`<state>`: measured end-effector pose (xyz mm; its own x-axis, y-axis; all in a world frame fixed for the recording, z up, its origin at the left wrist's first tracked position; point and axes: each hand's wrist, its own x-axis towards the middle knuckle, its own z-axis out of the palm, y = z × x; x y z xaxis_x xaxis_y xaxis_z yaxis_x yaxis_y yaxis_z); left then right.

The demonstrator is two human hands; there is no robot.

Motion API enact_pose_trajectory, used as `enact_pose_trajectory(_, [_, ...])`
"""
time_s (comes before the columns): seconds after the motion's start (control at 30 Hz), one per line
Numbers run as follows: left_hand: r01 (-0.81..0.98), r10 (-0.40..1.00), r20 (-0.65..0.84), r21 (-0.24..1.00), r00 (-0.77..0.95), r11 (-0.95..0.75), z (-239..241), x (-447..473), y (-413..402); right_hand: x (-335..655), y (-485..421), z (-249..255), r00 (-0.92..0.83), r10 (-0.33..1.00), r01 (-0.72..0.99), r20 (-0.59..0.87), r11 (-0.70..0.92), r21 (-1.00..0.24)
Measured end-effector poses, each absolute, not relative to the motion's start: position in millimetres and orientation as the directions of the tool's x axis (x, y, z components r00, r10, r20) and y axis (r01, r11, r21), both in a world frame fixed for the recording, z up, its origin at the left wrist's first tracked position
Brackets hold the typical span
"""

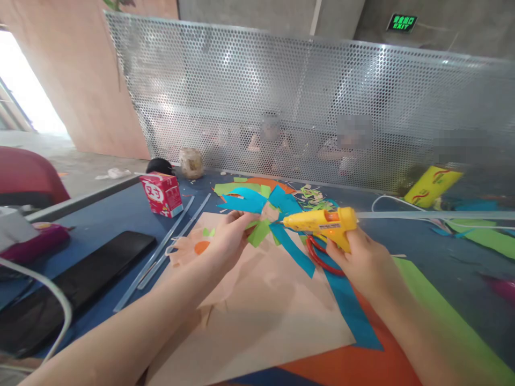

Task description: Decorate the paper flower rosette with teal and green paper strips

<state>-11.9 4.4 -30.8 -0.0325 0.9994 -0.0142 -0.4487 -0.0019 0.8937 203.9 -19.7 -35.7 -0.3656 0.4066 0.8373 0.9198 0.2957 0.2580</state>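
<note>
1. Perforated metal screen (261,80): tall, standing well beyond both sets of fingers.
2. Blue desk (442,268): spreads beneath the fingers and out to either side.
3. Beige paper sheet (277,316): below and nearer us than the fingers, lying over orange and blue paper.
4. Blue-and-green paper flower (269,213): at our left hand (231,236), whose fingers pinch its near-left edge; pale centre just past the fingertips.
5. Black flat slab (92,276): well left of the left fingers, on the desk.
6. Yellow glue gun (309,220): our right hand (364,257) has its fingers wrapped round the handle; nozzle points left, close beside the flower's centre. Contact: we cannot tell.
7. Red box (161,195): beyond and left of the left fingers, upright.
8. Red loop handles (317,260): just left of the right fingers, partly beneath the gun.
9. Clear sticks (156,252): two, left of the left fingers, slanting side by side.
</note>
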Motion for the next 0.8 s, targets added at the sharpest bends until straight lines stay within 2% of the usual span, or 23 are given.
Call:
enact_pose_trajectory(0.4, [-0.460,0.999,0.022,0.887,-0.036,-0.036,-27.2,-12.3,4.2,205.1,-19.0,-36.1,-0.319,0.408,0.940,0.855,0.252,0.231])
enact_pose_trajectory(0.5, [-0.465,0.998,0.058,0.883,-0.023,-0.062,-25.3,-12.2,3.4,204.1,-18.6,-36.4,-0.279,0.408,0.949,0.869,0.253,0.186])
enact_pose_trajectory(0.8, [-0.499,0.999,0.015,0.866,-0.033,-0.029,-25.4,-15.1,5.3,200.1,-16.5,-40.1,-0.221,0.421,0.941,0.879,0.330,0.078])
